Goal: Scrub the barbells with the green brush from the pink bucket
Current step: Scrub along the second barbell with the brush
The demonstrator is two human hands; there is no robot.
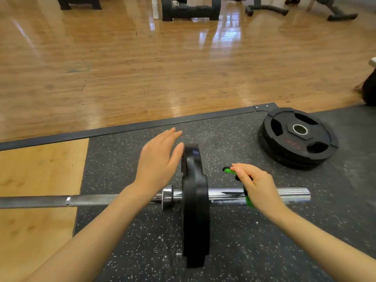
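Barbells: one (223, 195)
Green brushes: one (248, 201)
Plates on the bar: one (195, 204)
Loose plates flat on the mat: two, stacked (298, 137)
Hands: two, left (158, 159) and right (258, 185)
Bottles on the floor: one (155, 8)

My barbell (223, 195) sleeve at centre right looks like glossy chrome, its shaft dull grey metal, the mat (234, 231) matt speckled rubber, and the upper-frame floor (142, 68) shiny varnished wood.

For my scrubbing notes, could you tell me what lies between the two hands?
In the head view, the upright black plate on the barbell stands between left hand and right hand.
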